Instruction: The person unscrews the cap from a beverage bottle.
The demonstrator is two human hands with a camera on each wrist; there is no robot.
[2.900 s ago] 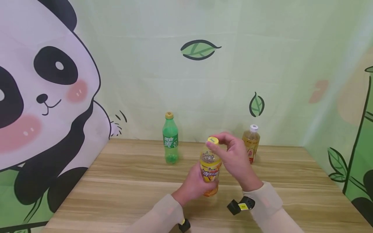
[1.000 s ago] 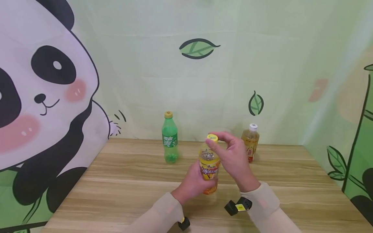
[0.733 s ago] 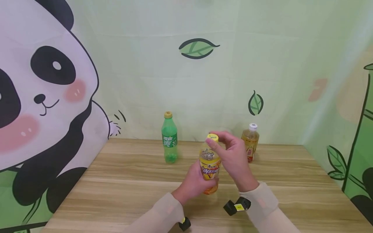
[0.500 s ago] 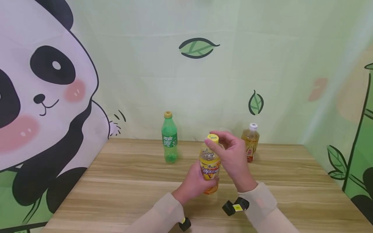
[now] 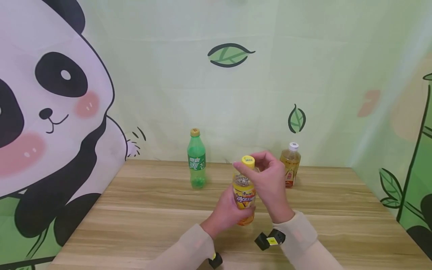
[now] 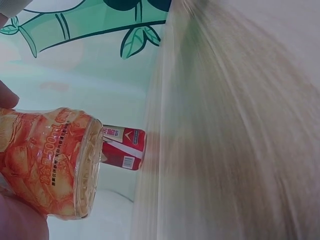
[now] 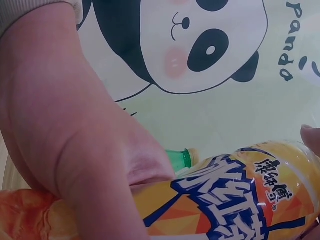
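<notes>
My left hand (image 5: 225,213) grips the lower body of a bottle of iced tea (image 5: 244,195) with a yellow and orange label. The bottle is held up off the tabletop; its ribbed base (image 6: 87,167) shows raised in the left wrist view. At the bottle's top, my right hand (image 5: 271,183) holds the yellow cap (image 5: 248,161) between thumb and fingers. The thumb lies across the near side with its tip past the cap's left edge, and curled fingers are behind. In the right wrist view the left hand (image 7: 95,130) wraps the label, with a right fingertip (image 7: 311,137) at the edge.
A green soda bottle (image 5: 197,161) with a gold cap stands at the back left of the wooden table (image 5: 152,217). Behind my right hand stands an amber drink bottle (image 5: 291,163) with a white cap. A panda-print cloth (image 5: 249,93) hangs behind.
Over the last half second my right thumb has slid left across the cap and the fingers have shifted right. My right wrist has moved slightly left. The left hand keeps its grip.
</notes>
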